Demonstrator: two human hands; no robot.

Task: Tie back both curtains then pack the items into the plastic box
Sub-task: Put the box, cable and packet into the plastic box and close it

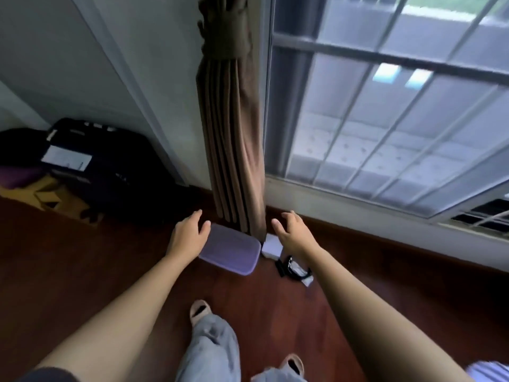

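Note:
A brown curtain (234,139) hangs gathered beside the window, bound near the top by a darker brown tie-back (224,44). At its foot on the dark wood floor lies a purple plastic box (231,250) with its lid on. A small white box (271,246) and a black cable in a clear bag (293,270) lie just right of it. My left hand (188,235) hovers over the box's left end with relaxed fingers. My right hand (293,231) reaches out above the white box, fingers spread, holding nothing.
A black suitcase (96,166) and a yellow patterned bag (52,195) sit by the wall at the left. The barred window (385,119) fills the right. My feet in beige slippers (199,311) stand close behind the box.

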